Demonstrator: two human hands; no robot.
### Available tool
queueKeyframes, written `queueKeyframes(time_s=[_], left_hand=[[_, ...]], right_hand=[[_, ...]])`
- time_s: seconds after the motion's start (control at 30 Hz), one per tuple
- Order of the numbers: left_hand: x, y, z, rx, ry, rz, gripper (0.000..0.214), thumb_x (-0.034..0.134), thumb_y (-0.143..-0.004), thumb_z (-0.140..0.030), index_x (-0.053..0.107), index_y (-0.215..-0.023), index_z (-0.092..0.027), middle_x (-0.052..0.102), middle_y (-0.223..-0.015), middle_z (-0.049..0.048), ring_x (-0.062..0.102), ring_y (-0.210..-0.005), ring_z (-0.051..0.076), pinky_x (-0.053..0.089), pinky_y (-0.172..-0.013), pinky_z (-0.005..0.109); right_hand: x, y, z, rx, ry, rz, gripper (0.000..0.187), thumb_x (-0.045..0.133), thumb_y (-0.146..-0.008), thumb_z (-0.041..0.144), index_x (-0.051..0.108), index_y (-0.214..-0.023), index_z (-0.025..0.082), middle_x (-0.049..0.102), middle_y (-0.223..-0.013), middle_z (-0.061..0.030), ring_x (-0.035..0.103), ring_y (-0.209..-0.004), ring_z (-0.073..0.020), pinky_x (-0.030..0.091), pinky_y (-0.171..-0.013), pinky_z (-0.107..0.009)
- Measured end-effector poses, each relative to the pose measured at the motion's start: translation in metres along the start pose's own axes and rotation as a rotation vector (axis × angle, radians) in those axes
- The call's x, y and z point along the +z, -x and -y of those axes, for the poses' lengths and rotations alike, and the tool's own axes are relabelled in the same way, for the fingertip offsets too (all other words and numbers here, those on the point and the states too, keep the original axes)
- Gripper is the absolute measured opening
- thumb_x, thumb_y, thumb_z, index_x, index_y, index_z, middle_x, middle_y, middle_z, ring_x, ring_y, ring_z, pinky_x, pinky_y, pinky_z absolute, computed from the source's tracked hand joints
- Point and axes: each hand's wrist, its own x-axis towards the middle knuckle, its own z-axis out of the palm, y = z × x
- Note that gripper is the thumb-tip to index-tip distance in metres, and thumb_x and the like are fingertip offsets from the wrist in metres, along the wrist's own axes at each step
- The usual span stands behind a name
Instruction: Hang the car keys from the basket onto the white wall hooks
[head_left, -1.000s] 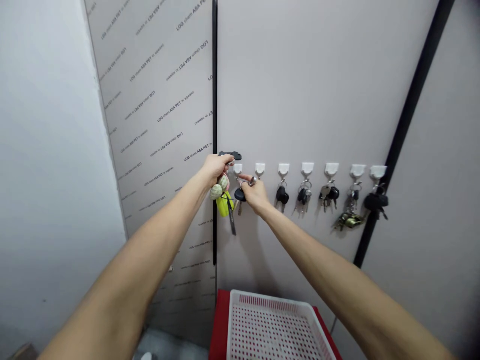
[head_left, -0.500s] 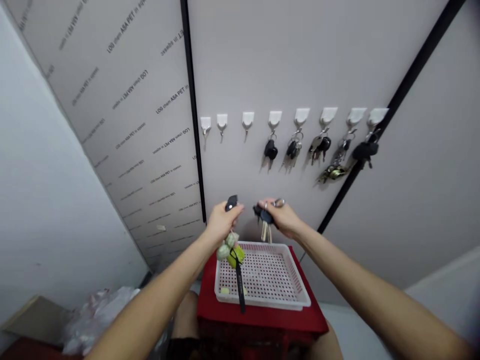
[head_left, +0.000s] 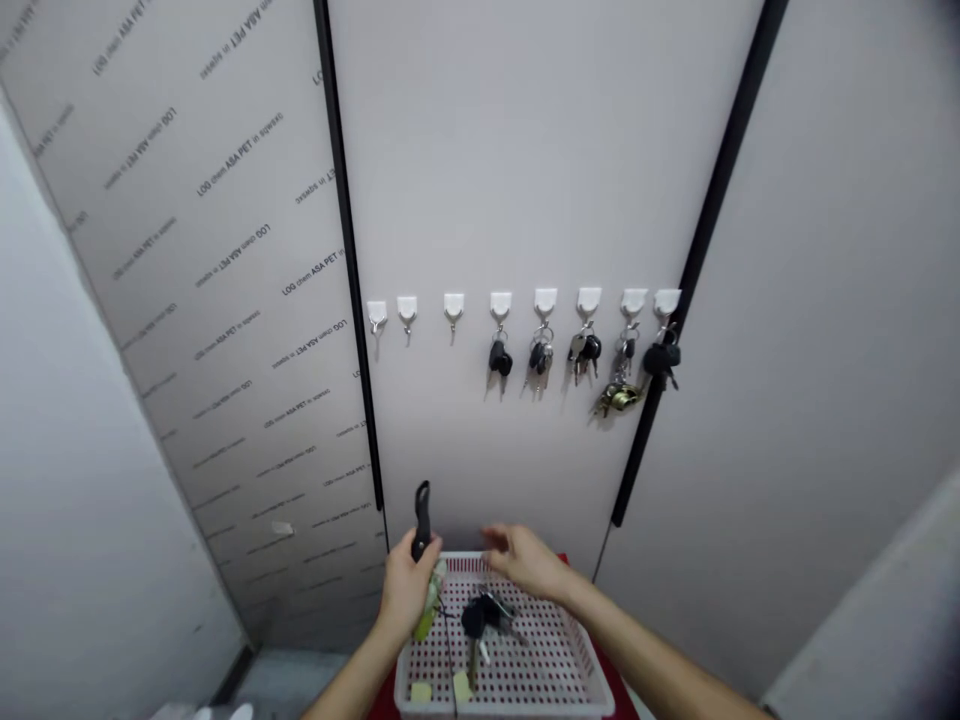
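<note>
1. A bunch of keys (head_left: 480,620) is lying inside a white perforated plastic tray (head_left: 579,640), towards the middle of its floor, with the key blades pointed towards the near edge. Two small yellow pieces (head_left: 421,692) are lying beside the near rim. A thin black cord (head_left: 450,650) is hanging down over the tray.
2. The tray is supported by a red stand (head_left: 382,700), of which only a small part is seen.
3. The left hand (head_left: 409,590) is held at the far rim of the tray. Its fingers are curled closed around a pale green and yellow key charm (head_left: 429,600), and a black key fob (head_left: 422,520) is pinched upright against the thumb side.
4. The right hand (head_left: 529,562) is held over the far rim, apart from the keys. Nothing is gripped by it, and its fingers are extended and slightly spread.
5. A row of eight white hooks (head_left: 500,304) is fixed to a pale wall panel (head_left: 525,180) farther off. The three leftmost hooks are bare, and sets of keys (head_left: 540,358) are hung from the other five. A brass-coloured trinket (head_left: 619,398) is hung from the second hook from the right.
6. A black strip (head_left: 349,260) is seen beside the hooks, with a printed panel (head_left: 225,170) beyond it.
</note>
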Motion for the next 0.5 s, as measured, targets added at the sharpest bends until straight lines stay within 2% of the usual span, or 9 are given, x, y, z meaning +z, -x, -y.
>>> queueKeyframes(time_s=[0.03, 0.1, 0.17, 0.23, 0.3, 0.37, 0.5], left_hand=[[-0.002, 0.002, 0.001, 0.032, -0.077, 0.051, 0.023, 0.043, -0.061, -0.034, 0.051, -0.069, -0.014, 0.053, -0.056, 0.0002, 0.048, -0.051, 0.011, 0.037, -0.049, 0.02], [-0.004, 0.005, 0.0, 0.095, -0.249, 0.136, 0.026, 0.041, -0.062, -0.029, 0.052, -0.079, -0.014, 0.057, -0.074, 0.0042, 0.051, -0.068, 0.014, 0.038, -0.062, 0.023], [-0.006, 0.008, -0.005, 0.161, -0.438, 0.221, 0.032, 0.041, -0.061, -0.025, 0.05, -0.09, -0.015, 0.054, -0.09, 0.0055, 0.048, -0.083, 0.016, 0.035, -0.073, 0.024], [-0.006, 0.012, -0.014, 0.223, -0.618, 0.343, 0.034, 0.043, -0.059, -0.024, 0.05, -0.092, -0.018, 0.052, -0.094, 0.0045, 0.045, -0.088, 0.017, 0.031, -0.078, 0.026], [-0.004, 0.017, -0.024, 0.245, -0.757, 0.478, 0.029, 0.043, -0.059, -0.026, 0.053, -0.086, -0.02, 0.054, -0.089, 0.0042, 0.045, -0.086, 0.018, 0.032, -0.077, 0.029], [-0.002, 0.022, -0.032, 0.225, -0.845, 0.572, 0.028, 0.044, -0.059, -0.027, 0.054, -0.083, -0.019, 0.054, -0.088, 0.0058, 0.045, -0.086, 0.02, 0.032, -0.076, 0.031], [0.001, 0.028, -0.031, 0.215, -0.879, 0.653, 0.035, 0.045, -0.055, -0.018, 0.051, -0.09, -0.017, 0.053, -0.094, 0.007, 0.044, -0.089, 0.021, 0.031, -0.077, 0.033]], right_hand=[[-0.012, -0.01, 0.013, -0.023, -0.046, 0.062, 0.015, 0.05, -0.054, 0.023, 0.057, -0.067, 0.024, 0.059, -0.062, 0.0017, 0.053, -0.056, -0.0105, 0.042, -0.054, -0.021], [-0.04, -0.034, 0.043, -0.07, -0.086, -0.118, 0.023, 0.045, -0.061, 0.026, 0.053, -0.082, 0.02, 0.058, -0.078, -0.0032, 0.053, -0.069, -0.0128, 0.041, -0.064, -0.026], [-0.064, -0.058, 0.073, -0.177, -0.076, -0.318, 0.031, 0.044, -0.063, 0.029, 0.049, -0.09, 0.017, 0.054, -0.086, -0.0064, 0.05, -0.077, -0.0142, 0.039, -0.07, -0.03], [-0.078, -0.081, 0.095, -0.267, -0.016, -0.442, 0.039, 0.045, -0.062, 0.031, 0.044, -0.098, 0.016, 0.05, -0.093, -0.0084, 0.047, -0.083, -0.0157, 0.037, -0.073, -0.031], [-0.082, -0.099, 0.107, -0.299, 0.063, -0.49, 0.045, 0.047, -0.06, 0.031, 0.04, -0.103, 0.016, 0.049, -0.094, -0.0089, 0.047, -0.083, -0.0171, 0.035, -0.073, -0.033], [-0.08, -0.112, 0.113, -0.274, 0.122, -0.488, 0.048, 0.048, -0.059, 0.029, 0.038, -0.104, 0.017, 0.052, -0.085, -0.0079, 0.048, -0.075, -0.0174, 0.036, -0.07, -0.034], [-0.08, -0.122, 0.12, -0.219, 0.096, -0.549, 0.039, 0.045, -0.06, 0.026, 0.041, -0.097, 0.015, 0.052, -0.065, -0.0031, 0.047, -0.058, -0.0141, 0.037, -0.059, -0.03]])
